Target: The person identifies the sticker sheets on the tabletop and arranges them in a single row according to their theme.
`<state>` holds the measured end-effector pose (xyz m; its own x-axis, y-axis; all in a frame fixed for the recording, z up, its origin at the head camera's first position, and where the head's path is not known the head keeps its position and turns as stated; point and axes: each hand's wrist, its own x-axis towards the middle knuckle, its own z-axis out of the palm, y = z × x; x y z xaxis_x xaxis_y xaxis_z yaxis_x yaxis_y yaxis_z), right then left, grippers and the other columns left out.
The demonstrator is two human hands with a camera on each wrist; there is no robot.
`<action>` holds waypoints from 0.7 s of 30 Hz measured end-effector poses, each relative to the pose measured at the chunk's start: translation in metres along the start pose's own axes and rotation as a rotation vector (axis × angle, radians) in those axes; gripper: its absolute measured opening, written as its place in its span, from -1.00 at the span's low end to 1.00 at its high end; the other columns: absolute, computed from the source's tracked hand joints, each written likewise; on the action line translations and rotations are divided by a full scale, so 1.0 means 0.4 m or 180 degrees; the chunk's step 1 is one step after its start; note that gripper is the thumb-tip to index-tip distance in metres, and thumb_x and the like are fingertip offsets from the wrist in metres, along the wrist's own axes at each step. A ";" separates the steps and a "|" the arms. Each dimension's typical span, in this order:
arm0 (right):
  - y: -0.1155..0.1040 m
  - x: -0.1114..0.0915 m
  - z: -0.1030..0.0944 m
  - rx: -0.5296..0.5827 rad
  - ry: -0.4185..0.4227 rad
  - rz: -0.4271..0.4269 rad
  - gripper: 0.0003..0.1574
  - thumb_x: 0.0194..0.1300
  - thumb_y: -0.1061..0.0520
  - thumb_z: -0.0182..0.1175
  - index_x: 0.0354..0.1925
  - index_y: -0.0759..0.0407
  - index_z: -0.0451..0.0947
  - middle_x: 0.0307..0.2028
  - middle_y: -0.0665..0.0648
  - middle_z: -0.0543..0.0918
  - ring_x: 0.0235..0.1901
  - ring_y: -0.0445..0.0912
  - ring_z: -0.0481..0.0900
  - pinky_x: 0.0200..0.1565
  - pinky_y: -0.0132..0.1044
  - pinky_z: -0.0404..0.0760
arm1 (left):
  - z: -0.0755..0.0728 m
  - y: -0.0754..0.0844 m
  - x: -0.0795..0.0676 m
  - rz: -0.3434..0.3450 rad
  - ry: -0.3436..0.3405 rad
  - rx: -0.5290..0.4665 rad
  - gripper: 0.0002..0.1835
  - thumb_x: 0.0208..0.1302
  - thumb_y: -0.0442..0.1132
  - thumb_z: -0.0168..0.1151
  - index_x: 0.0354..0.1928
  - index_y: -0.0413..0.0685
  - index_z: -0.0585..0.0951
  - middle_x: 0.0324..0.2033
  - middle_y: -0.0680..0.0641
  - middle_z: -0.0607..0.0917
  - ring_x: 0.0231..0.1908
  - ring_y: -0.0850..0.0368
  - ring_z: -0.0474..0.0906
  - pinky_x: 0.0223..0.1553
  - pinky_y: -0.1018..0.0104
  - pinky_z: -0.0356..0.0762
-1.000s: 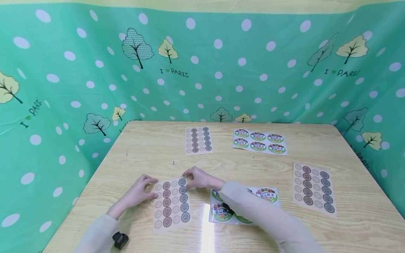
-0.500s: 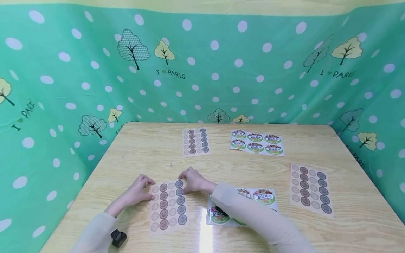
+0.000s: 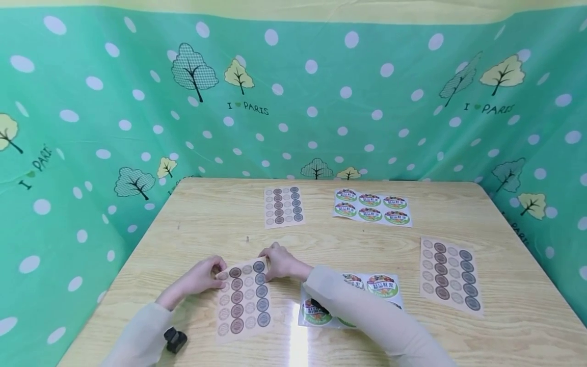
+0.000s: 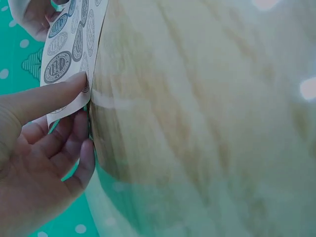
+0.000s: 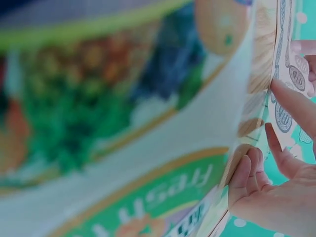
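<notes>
A pale pink sheet of round stickers [image 3: 244,300] lies near the front left of the table, with columns of cream, brown and grey circles. My left hand [image 3: 199,277] pinches its far left corner, which is lifted and bent up. In the left wrist view, the thumb [image 4: 64,94] is on the printed face and the fingers curl beneath. My right hand [image 3: 282,262] is at the sheet's far right corner, thumb and forefinger spread and touching its edges. In the right wrist view, other fingers of this right hand [image 5: 284,192] rest on the table.
A fruit-label sticker sheet [image 3: 390,300] lies under my right forearm, partly hidden. Another fruit-label sheet [image 3: 372,208] and a round-sticker sheet [image 3: 284,206] are at the back. One more round-sticker sheet [image 3: 451,275] lies at the right. A green curtain [image 3: 293,127] stands behind the table.
My left thumb and forefinger have closed on the far left corner of the sheet, and that corner has come up. The right hand stays at its corner. The head view shifted slightly.
</notes>
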<state>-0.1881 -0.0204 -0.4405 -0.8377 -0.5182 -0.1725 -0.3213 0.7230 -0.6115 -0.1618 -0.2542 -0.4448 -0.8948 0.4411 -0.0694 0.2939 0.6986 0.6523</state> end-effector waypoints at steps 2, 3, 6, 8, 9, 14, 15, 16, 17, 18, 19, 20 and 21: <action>-0.002 -0.001 -0.001 -0.0064 0.0011 0.0017 -0.32 -0.29 0.19 0.44 -0.08 0.20 0.48 -0.28 0.06 0.38 -0.28 -0.12 0.33 -0.24 -0.41 0.40 | 0.002 -0.004 0.001 -0.0027 -0.0049 -0.0173 -0.72 -0.16 -0.37 0.34 -0.39 -0.20 0.44 -0.52 0.02 0.44 -0.50 0.27 0.33 -0.50 0.45 0.39; -0.001 -0.001 -0.001 -0.0084 0.0023 0.0017 -0.34 -0.28 0.19 0.43 -0.10 0.21 0.49 -0.31 0.05 0.38 -0.30 -0.13 0.33 -0.27 -0.42 0.39 | 0.003 -0.006 0.001 -0.0059 -0.0062 -0.0285 -0.74 -0.14 -0.38 0.32 -0.38 -0.21 0.45 -0.53 0.01 0.46 -0.52 0.28 0.34 -0.52 0.46 0.39; 0.000 -0.007 -0.005 0.0021 0.0084 0.0034 -0.51 -0.21 0.21 0.39 -0.21 0.26 0.51 -0.39 0.04 0.39 -0.38 -0.15 0.32 -0.36 -0.45 0.38 | 0.005 -0.012 0.002 -0.0133 -0.0051 -0.0591 -0.80 -0.04 -0.39 0.26 -0.34 -0.27 0.47 -0.52 -0.03 0.52 -0.54 0.29 0.40 -0.53 0.46 0.44; -0.002 -0.011 -0.008 0.0237 0.0134 0.0061 -0.68 -0.13 0.25 0.33 -0.31 0.29 0.51 -0.45 0.04 0.41 -0.46 -0.17 0.33 -0.44 -0.47 0.39 | 0.005 -0.015 -0.001 -0.0173 0.0005 -0.0806 -0.80 0.04 -0.36 0.21 -0.30 -0.32 0.48 -0.50 -0.10 0.57 -0.52 0.25 0.46 -0.49 0.43 0.49; -0.003 -0.014 -0.010 0.0406 0.0164 0.0090 -0.76 -0.10 0.29 0.30 -0.37 0.29 0.50 -0.48 0.04 0.42 -0.49 -0.19 0.33 -0.47 -0.48 0.38 | 0.003 -0.014 -0.003 -0.0192 0.0042 -0.0893 -0.79 0.08 -0.35 0.19 -0.27 -0.34 0.48 -0.49 -0.13 0.59 -0.51 0.22 0.49 -0.47 0.42 0.51; -0.016 -0.020 -0.013 0.1617 0.0160 0.0480 -0.93 0.01 0.40 0.13 -0.45 0.32 0.42 -0.58 0.12 0.52 -0.59 -0.13 0.48 -0.50 -0.37 0.57 | -0.001 -0.006 -0.011 -0.0483 0.0257 -0.1527 -0.64 0.17 -0.33 0.12 -0.07 -0.47 0.37 -0.44 -0.23 0.61 -0.50 0.08 0.57 -0.43 0.26 0.59; -0.019 -0.019 -0.013 0.1835 0.0146 0.0574 -0.93 0.03 0.40 0.11 -0.43 0.33 0.41 -0.59 0.15 0.54 -0.60 -0.11 0.50 -0.49 -0.33 0.60 | -0.001 -0.004 -0.011 -0.0590 0.0329 -0.1631 -0.61 0.16 -0.33 0.12 -0.03 -0.47 0.34 -0.45 -0.21 0.60 -0.50 0.07 0.58 -0.43 0.24 0.60; -0.022 -0.019 -0.013 0.2049 0.0128 0.0665 -0.93 0.05 0.40 0.09 -0.41 0.34 0.40 -0.59 0.18 0.55 -0.62 -0.09 0.52 -0.49 -0.28 0.62 | -0.001 -0.002 -0.011 -0.0701 0.0397 -0.1747 -0.58 0.16 -0.34 0.13 0.00 -0.46 0.31 -0.46 -0.19 0.60 -0.50 0.06 0.58 -0.42 0.21 0.61; -0.025 -0.019 -0.013 0.2233 0.0126 0.0761 -0.92 0.07 0.40 0.07 -0.38 0.34 0.40 -0.59 0.20 0.56 -0.63 -0.08 0.54 -0.47 -0.25 0.63 | -0.002 0.000 -0.011 -0.0811 0.0482 -0.1833 -0.55 0.15 -0.34 0.14 0.03 -0.44 0.29 -0.47 -0.15 0.59 -0.51 0.05 0.58 -0.42 0.21 0.61; -0.028 -0.018 -0.012 0.2362 0.0138 0.0826 -0.91 0.08 0.40 0.07 -0.35 0.35 0.40 -0.59 0.21 0.57 -0.65 -0.07 0.54 -0.47 -0.23 0.63 | -0.002 0.001 -0.010 -0.0915 0.0572 -0.1882 -0.53 0.14 -0.33 0.15 0.05 -0.42 0.29 -0.48 -0.10 0.58 -0.51 0.07 0.58 -0.41 0.21 0.61; -0.030 -0.017 -0.012 0.2453 0.0154 0.0887 -0.89 0.09 0.39 0.06 -0.32 0.34 0.40 -0.59 0.21 0.57 -0.66 -0.09 0.53 -0.47 -0.23 0.63 | -0.003 0.001 -0.009 -0.1012 0.0645 -0.1924 -0.51 0.13 -0.31 0.17 0.06 -0.39 0.28 -0.49 -0.06 0.59 -0.52 0.08 0.59 -0.40 0.22 0.61; -0.032 -0.016 -0.012 0.2525 0.0182 0.0937 -0.86 0.10 0.39 0.06 -0.29 0.34 0.40 -0.58 0.21 0.57 -0.67 -0.10 0.53 -0.48 -0.23 0.63 | -0.003 0.001 -0.008 -0.1074 0.0718 -0.1960 -0.49 0.11 -0.30 0.18 0.07 -0.38 0.28 -0.50 -0.03 0.58 -0.53 0.09 0.59 -0.40 0.22 0.61; -0.035 -0.015 -0.011 0.2589 0.0219 0.0981 -0.84 0.11 0.38 0.06 -0.26 0.34 0.41 -0.57 0.21 0.58 -0.67 -0.11 0.52 -0.48 -0.24 0.63 | -0.004 0.000 -0.006 -0.1114 0.0782 -0.1991 -0.48 0.10 -0.30 0.19 0.07 -0.38 0.27 -0.51 -0.01 0.58 -0.54 0.11 0.59 -0.39 0.23 0.61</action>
<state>-0.1807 -0.0253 -0.4276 -0.8686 -0.3055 -0.3900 0.3170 0.2623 -0.9114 -0.1602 -0.2560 -0.4432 -0.9714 0.0629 -0.2288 -0.2012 0.2927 0.9348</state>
